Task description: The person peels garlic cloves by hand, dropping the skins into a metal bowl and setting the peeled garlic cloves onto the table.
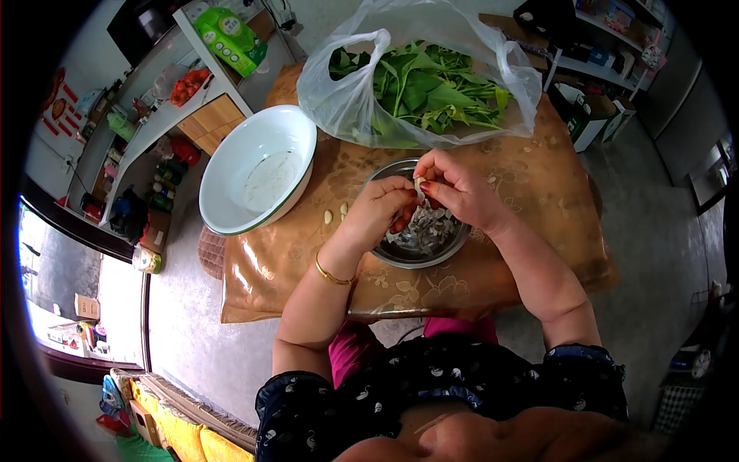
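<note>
Over a steel bowl (419,262) my left hand (379,212) and my right hand (456,189) meet, fingertips pinched on a small pale piece (419,185) that looks like a garlic clove. Greyish-white papery peelings (431,229) lie in the bowl under my fingers. On the tabletop left of my left hand rest a few pale cloves (329,217). My left wrist has a gold bracelet. Both hands are closed.
A white basin (258,173) stands at the table's left. Behind the bowl lies a clear plastic bag (331,104) with green leafy stems (431,88). The table (531,185) has a shiny brown cover. A shelf unit with a green package (231,42) is at the back left.
</note>
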`<state>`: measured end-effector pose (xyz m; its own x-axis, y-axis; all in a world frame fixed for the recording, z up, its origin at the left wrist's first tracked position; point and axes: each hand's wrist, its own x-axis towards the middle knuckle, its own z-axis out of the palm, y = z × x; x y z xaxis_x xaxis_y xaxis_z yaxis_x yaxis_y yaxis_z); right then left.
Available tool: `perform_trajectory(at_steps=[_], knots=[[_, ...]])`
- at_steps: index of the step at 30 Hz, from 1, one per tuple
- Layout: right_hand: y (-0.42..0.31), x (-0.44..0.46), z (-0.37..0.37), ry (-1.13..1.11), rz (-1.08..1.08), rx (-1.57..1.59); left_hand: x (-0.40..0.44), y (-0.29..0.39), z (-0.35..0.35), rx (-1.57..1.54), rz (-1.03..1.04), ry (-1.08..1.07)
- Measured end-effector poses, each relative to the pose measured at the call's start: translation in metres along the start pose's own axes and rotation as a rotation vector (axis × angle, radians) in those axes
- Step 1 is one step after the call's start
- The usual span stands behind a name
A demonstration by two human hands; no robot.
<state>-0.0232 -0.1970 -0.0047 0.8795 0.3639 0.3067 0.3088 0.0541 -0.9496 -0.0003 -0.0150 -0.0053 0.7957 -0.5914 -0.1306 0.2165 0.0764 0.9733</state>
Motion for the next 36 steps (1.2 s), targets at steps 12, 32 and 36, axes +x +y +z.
perform_trajectory(at_steps=[12, 32, 36], knots=[[-0.008, -0.001, 0.007, 0.110, -0.124, -0.210, -0.002, 0.000, 0.003, -0.151, 0.028, -0.037], [0.000, -0.002, 0.011, 0.134, 0.077, 0.251, -0.011, 0.005, 0.015, 0.225, 0.185, 0.120], [-0.003, -0.002, 0.009, 0.122, 0.216, 0.567, -0.011, 0.000, 0.015, 0.285, 0.236, 0.126]])
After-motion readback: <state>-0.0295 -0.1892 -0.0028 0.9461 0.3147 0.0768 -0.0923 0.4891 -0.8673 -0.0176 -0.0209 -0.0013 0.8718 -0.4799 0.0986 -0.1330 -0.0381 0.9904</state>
